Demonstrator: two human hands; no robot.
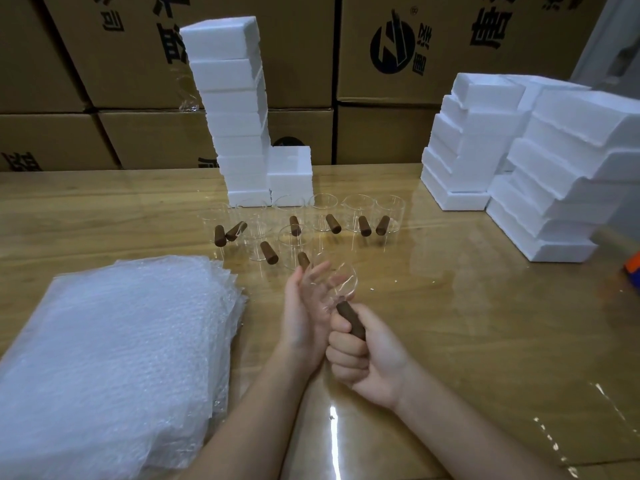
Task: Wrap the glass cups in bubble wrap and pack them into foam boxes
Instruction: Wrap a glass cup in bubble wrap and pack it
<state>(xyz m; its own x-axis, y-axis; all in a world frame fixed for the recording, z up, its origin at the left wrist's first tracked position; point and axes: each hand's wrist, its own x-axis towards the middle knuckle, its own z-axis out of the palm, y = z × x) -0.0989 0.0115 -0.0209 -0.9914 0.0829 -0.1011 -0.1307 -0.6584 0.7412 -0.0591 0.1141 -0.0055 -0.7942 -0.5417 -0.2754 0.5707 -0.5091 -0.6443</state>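
Currently the right hand (363,355) is gripping one glass cup (337,282) by its brown handle (349,320), holding it over the table (467,323), while the left hand (303,306) is lying open, fingers straight, against the glass. Eight more cups (325,213) are standing beyond, before one tall foam box tower (235,116). One pile of bubble wrap (114,341) is lying at the left.

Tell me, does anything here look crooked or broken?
Yes. The tall stack of foam boxes behind the glass cups looks crooked: its top sits further left than its base, though the wide lens may exaggerate that. Nothing looks broken; a few white crumbs lie on the table.
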